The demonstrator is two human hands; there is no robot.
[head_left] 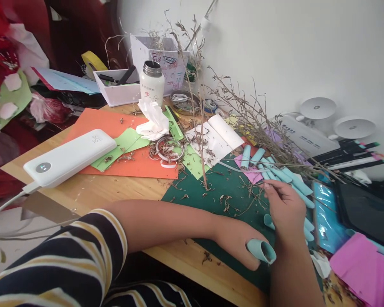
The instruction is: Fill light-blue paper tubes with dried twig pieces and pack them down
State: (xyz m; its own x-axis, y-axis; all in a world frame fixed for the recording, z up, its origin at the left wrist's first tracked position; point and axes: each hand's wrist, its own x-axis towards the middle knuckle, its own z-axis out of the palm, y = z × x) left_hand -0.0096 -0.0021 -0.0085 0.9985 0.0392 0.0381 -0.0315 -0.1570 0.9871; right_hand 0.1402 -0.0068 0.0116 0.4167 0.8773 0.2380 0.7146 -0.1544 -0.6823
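"Where is the teal paper tube point(255, 249) resting?"

"The left hand point(240, 245) is clamping it above the green mat point(254, 226), near the worktop's point(182, 261) front edge."

"And the right hand point(284, 207)?"

"It is hovering beside dry twigs point(258, 194); whether it is pinching one, nobody can tell."

"Beyond?"

"More tubes point(283, 174) are lying toward the right edge; a white power bank point(72, 157) is lying near the left corner."
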